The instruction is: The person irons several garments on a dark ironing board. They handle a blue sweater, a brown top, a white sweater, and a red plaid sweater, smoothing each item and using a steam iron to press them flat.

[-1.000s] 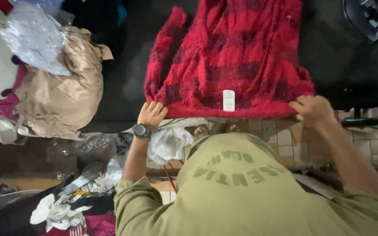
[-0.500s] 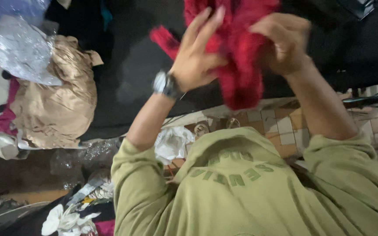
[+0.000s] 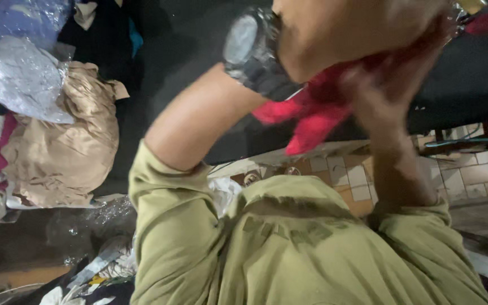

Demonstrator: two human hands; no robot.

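Observation:
Both hands are raised close to the camera with a bunched red fuzzy garment [image 3: 312,118] between them. My left hand [image 3: 340,34], a dark wristwatch [image 3: 255,51] on its wrist, fills the top of the view and presses on the garment from above. Blurred at the right, my right hand [image 3: 393,96] grips the same cloth. Only a crumpled part of the garment shows below the hands. The sleeves and chest of my olive green shirt [image 3: 300,248] fill the lower half.
A black table surface [image 3: 187,56] lies behind the hands. At the left are a heap of tan cloth [image 3: 63,152], a clear plastic bag [image 3: 24,79] and other clothes. Tiled floor [image 3: 481,169] shows at the right, with plastic wrappers [image 3: 97,226] at lower left.
The red garment lay spread flat on the black surface; both hands gathered it into a bunch and lifted it up toward the camera.

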